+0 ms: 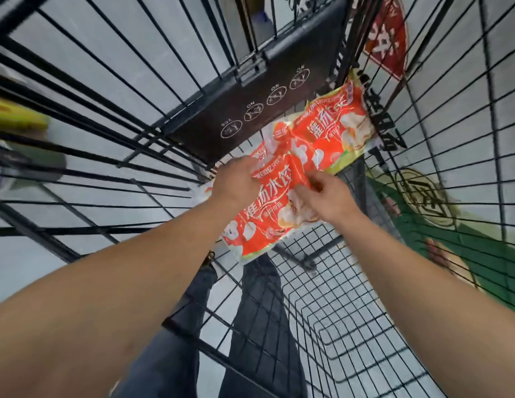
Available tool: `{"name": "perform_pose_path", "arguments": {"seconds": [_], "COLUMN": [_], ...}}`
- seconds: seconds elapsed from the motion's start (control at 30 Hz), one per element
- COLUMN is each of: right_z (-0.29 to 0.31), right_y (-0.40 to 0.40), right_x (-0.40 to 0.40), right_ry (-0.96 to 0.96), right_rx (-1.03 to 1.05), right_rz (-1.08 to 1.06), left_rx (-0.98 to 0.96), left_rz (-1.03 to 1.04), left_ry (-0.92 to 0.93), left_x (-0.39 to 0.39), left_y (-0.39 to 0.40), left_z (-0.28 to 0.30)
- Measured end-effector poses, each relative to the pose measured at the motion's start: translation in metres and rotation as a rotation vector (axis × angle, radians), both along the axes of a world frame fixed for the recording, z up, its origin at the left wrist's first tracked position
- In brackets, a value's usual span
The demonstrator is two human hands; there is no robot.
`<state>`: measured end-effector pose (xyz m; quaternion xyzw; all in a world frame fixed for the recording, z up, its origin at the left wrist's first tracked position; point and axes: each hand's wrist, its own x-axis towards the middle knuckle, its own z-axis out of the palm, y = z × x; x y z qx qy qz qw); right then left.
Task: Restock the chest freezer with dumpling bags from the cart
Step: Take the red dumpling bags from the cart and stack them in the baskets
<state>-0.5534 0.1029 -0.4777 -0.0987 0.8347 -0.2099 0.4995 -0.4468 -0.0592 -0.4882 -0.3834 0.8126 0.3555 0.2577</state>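
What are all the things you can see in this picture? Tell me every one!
dumpling bags: at least two, red-orange with white writing, overlapping on the cart bottom; the far one lies by the dark panel
cart: one, black wire, all around the bags
dark panel: one, brown-black with white round signs, at the cart's far end
green sign: one, green with a round emblem, outside the cart's right wall
red sign: one, red and white, beyond the top right wires
left hand: one, gripping the near bag's left edge
right hand: one, pinching the near bag's top
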Motion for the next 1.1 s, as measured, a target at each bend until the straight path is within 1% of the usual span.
{"name": "perform_pose_path", "arguments": {"seconds": [0.07,0.13,0.2,0.27,0.37,0.47,0.53,0.6,0.67,0.73,0.93,1.1], "right_z": [-0.002,-0.004,-0.005,-0.006,-0.008,-0.013,-0.016,-0.019,-0.019,-0.019,-0.010,0.009], "right_y": [0.006,0.015,0.026,0.039,0.055,0.066,0.071,0.074,0.075,0.076,0.081,0.089], "right_x": [-0.001,-0.001,0.003,0.007,0.011,0.011,0.010,0.010,0.009,0.008,0.009,0.019], "right_ry": [-0.024,-0.081,-0.127,-0.129,-0.150,-0.168,-0.177,-0.191,-0.214,-0.235,-0.265,-0.249], "right_rx": [0.003,-0.002,-0.002,0.006,-0.011,-0.011,-0.011,-0.009,-0.023,-0.044,-0.087,-0.141], "right_rz": [-0.086,-0.286,-0.488,-0.652,-0.822,-0.908,-0.979,-1.030,-1.062,-1.070,-1.076,-1.119], "left_rx": [0.085,0.119,0.063,-0.050,-0.140,-0.110,-0.085,-0.005,0.095,0.156,0.270,0.299], "left_rz": [0.105,0.174,0.154,0.140,0.197,0.378,0.442,0.473,0.451,0.430,0.546,0.608], "left_ry": [0.029,0.048,0.013,-0.040,-0.066,-0.036,-0.024,-0.079,-0.145,-0.158,-0.080,-0.014], "left_x": [-0.002,-0.006,-0.008,-0.006,0.001,0.004,0.005,0.013,0.021,0.024,0.021,0.014], "left_y": [-0.003,-0.003,-0.002,0.000,0.006,0.018,0.025,0.028,0.033,0.034,0.032,0.029], "left_z": [0.000,0.002,0.004,0.002,-0.006,-0.009,-0.009,-0.013,-0.013,-0.012,-0.009,0.010]}}
